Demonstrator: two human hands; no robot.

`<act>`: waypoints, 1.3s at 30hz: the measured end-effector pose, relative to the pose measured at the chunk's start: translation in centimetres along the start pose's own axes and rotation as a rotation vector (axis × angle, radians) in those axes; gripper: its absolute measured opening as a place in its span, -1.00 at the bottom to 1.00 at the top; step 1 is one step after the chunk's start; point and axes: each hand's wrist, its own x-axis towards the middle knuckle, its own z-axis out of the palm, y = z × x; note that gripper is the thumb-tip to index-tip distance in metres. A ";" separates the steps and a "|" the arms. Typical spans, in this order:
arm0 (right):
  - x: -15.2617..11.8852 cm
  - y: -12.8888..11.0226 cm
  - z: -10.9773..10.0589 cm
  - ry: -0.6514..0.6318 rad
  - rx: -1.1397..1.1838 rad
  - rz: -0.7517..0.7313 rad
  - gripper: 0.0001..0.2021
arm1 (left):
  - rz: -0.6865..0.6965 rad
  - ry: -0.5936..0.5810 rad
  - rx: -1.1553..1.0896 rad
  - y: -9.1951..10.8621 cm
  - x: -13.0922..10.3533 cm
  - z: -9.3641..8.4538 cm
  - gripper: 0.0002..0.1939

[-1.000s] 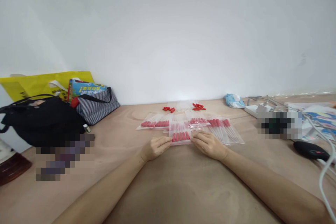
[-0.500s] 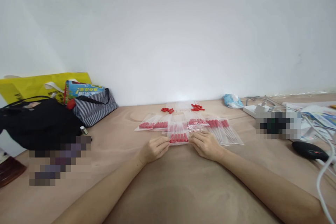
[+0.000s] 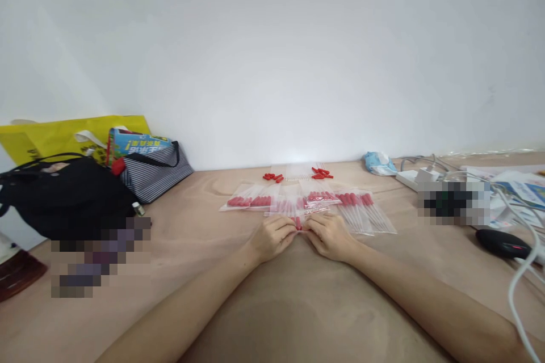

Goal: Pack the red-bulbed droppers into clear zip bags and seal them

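Note:
My left hand (image 3: 275, 236) and my right hand (image 3: 330, 236) meet at the near edge of a small clear plastic bag (image 3: 298, 223) on the table. Fingers and thumbs of both pinch that edge, close together. Red pieces show inside the bag between my fingertips; my hands cover most of its near end. Just beyond lie more clear bags of red-tipped white sticks, one group to the left (image 3: 250, 201) and another to the right (image 3: 355, 207). Loose red pieces form a left pile (image 3: 272, 177) and a right pile (image 3: 322, 173) farther back.
A black bag (image 3: 72, 198), a striped bag (image 3: 157, 170) and a yellow bag (image 3: 85, 125) stand at the left. To the right are a blue-and-white crumpled packet (image 3: 378, 163), a black rounded device (image 3: 502, 244), white cables (image 3: 517, 289) and papers (image 3: 519, 187). A wall rises behind.
My left hand has slid right along the bag's near edge toward my right hand, covering red pieces that showed before. My right hand has shifted only slightly.

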 end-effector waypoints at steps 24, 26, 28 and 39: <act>-0.1 -0.2 -0.3 0.053 -0.060 -0.083 -0.82 | 0.122 -0.081 0.301 -0.8 -1.7 -3.5 -0.83; -0.2 -0.2 -0.3 0.042 -0.064 -0.069 -0.81 | 0.091 -0.100 0.308 -0.9 -1.9 -3.5 -0.81; -0.3 -0.1 -0.3 0.035 -0.066 -0.048 -0.81 | 0.032 -0.112 0.291 -1.0 -2.2 -3.5 -0.77; -0.3 -0.8 -0.6 0.010 0.136 -0.013 -0.83 | -1.029 0.033 -0.803 -0.4 -1.9 -2.0 -0.67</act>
